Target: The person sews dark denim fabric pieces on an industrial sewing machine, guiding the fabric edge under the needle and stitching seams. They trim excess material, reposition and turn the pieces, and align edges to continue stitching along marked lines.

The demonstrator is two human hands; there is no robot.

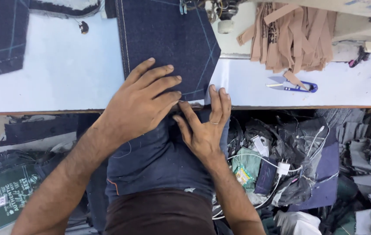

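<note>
Head camera looks straight down on a pale work table (63, 74) and on two bare hands at its near edge. The left hand (144, 102) lies flat on a dark blue denim panel (168, 39), its fingers close together and pressed down on the cloth, tips toward the right. The right hand (205, 126) is just beside it, at the near edge where the panel hangs over; the fingers are a little spread and upright, the thumb reaches to the left and touches the cloth near the other hand's fingertips. Neither hand grips anything; both only press and smooth.

I judge that the step in hand is the aligning of the panel's near edge before stitching, because the far end of the denim lies under the sewing machine foot (220, 13). The next move seems to call for a steady, flat push toward the far side, with both edges kept even.

The denim is stiff and matte, with a pale double stitch line along its left side and thin chalk lines that cross near the right corner. On the far right lies a bundle of tan strips (290, 37), flat and papery. Near it rest small thread snips (294, 86) with blue handles and a bright blade.
</note>
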